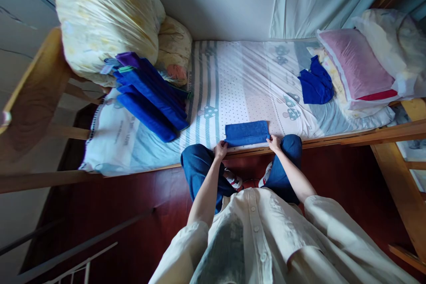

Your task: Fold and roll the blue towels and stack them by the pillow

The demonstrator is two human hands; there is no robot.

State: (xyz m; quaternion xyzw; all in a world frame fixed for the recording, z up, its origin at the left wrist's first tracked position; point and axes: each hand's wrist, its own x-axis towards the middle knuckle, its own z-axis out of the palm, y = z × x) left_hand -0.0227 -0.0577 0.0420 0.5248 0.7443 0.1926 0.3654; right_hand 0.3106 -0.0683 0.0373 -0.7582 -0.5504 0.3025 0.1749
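Observation:
A folded blue towel point(246, 132) lies at the near edge of the mattress point(239, 84). My left hand point(220, 149) pinches its near left corner, and my right hand point(274, 143) grips its near right corner. A stack of folded blue and purple towels point(149, 95) leans on the left side of the bed. A crumpled blue cloth point(316, 83) lies to the right, next to a pink pillow point(356, 64).
A bagged yellow quilt point(106, 13) and a cushion point(175, 51) sit at the left end of the bed. Wooden bed frame rails point(382, 135) and a ladder point(402, 186) stand on the right. Dark red floor lies under my knees point(199, 164).

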